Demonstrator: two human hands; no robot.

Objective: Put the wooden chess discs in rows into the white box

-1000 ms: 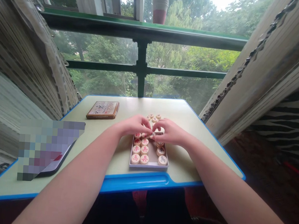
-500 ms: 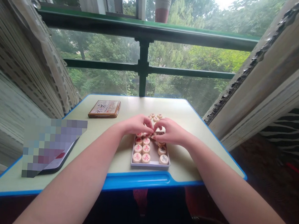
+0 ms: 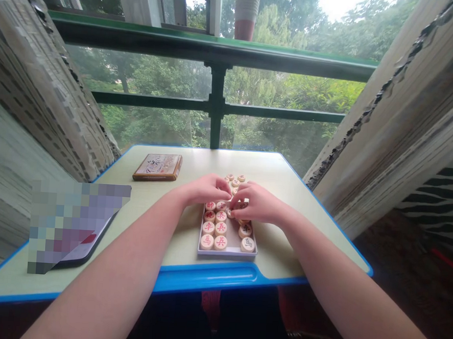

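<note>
A shallow white box (image 3: 227, 253) on the small table holds round wooden Chinese chess pieces. Red-lettered pieces (image 3: 221, 229) fill two columns on its left; dark-lettered pieces (image 3: 247, 244) line its right side. My right hand (image 3: 257, 202) reaches over the box's far right part, thumb and fingers closed on a chess piece (image 3: 230, 213) low in the middle column. Just left of it, my left hand (image 3: 210, 188) hovers at the box's far edge with fingertips pinched together; whatever they hold is hidden. Several loose pieces (image 3: 235, 182) lie on the table beyond both hands.
A flat brown box lid (image 3: 157, 167) lies at the table's back left. On the left, a phone-like device (image 3: 87, 250) is partly blurred out. The table (image 3: 287, 186) has a blue edge and stands against a green window railing (image 3: 218, 54), between curtains (image 3: 391, 108).
My right fingertips have moved down and nearer, bringing the chess piece lower in the box's middle column. The left fingertips have drawn slightly apart from the right ones. The view has tilted slightly.
</note>
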